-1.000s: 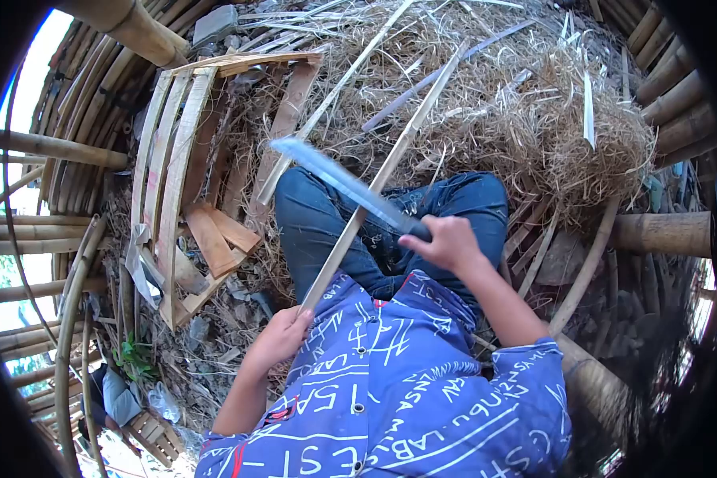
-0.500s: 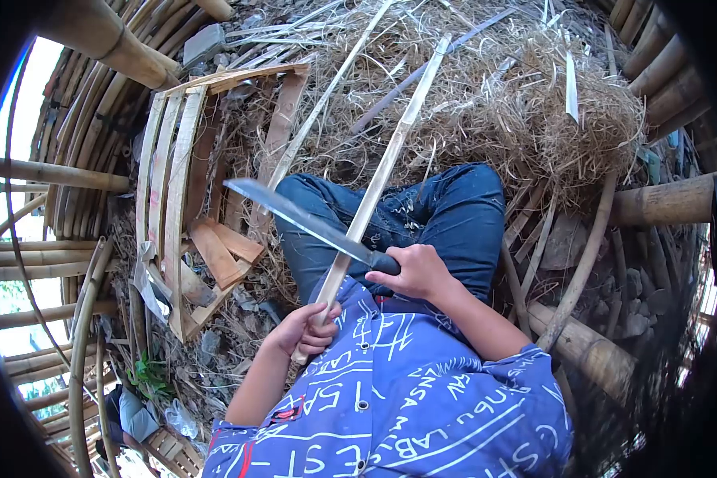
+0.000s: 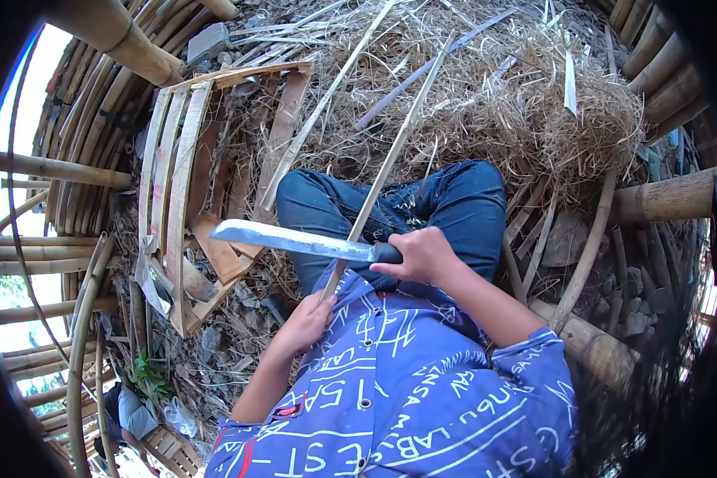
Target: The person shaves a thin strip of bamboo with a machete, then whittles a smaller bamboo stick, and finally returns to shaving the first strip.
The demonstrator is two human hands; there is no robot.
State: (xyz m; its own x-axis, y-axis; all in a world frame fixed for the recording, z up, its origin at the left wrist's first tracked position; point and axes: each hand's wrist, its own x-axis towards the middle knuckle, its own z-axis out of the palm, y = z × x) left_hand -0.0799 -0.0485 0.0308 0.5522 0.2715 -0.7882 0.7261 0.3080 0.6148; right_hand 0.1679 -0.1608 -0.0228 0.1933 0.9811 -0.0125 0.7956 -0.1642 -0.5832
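Note:
My right hand (image 3: 422,255) is closed around the dark handle of a machete (image 3: 291,239), whose broad blade points left. The blade lies across a long bamboo strip (image 3: 394,151), near the strip's lower end. With my left hand (image 3: 307,323) I grip that lower end close to my shirt. From there the strip slants up and away over my lap, between my knees, its narrow edge turned more toward me. Its far end rests above a heap of shavings (image 3: 502,119).
A slatted wooden crate (image 3: 167,167) lies at the left, with wood offcuts by it. Another bamboo strip (image 3: 327,111) leans beyond my knee. Thick bamboo poles (image 3: 665,199) stand at the right, and bamboo walling (image 3: 64,167) is at the left. Stones and debris cover the ground.
The bamboo strip has rolled from its wide face to a narrower edge. The machete blade has turned flatter, showing its bright side, and its tip has dropped lower. My left hand has turned over.

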